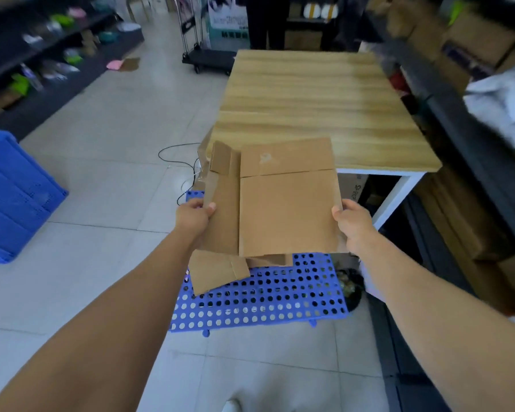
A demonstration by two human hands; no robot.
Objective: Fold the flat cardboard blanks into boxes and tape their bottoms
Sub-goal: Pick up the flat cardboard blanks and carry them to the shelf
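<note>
A flat brown cardboard blank [286, 209] hangs in the air in front of me, its flaps sticking out at the top and bottom. My left hand [192, 217] grips its left edge, thumb on top. My right hand [354, 223] grips its right edge the same way. The blank is held above a blue perforated plastic mat [265, 304] on the floor, just before the near left corner of a wooden table [315, 99]. More cardboard [202, 171] shows behind the blank's left side.
The wooden table has white legs and boxes under it. A blue plastic crate [9, 194] stands at the left. Dark shelves [36, 55] with goods run along the left, stacked cartons [464, 221] along the right. A black cable [176, 156] and a hand cart [208, 60] are on the tiled floor.
</note>
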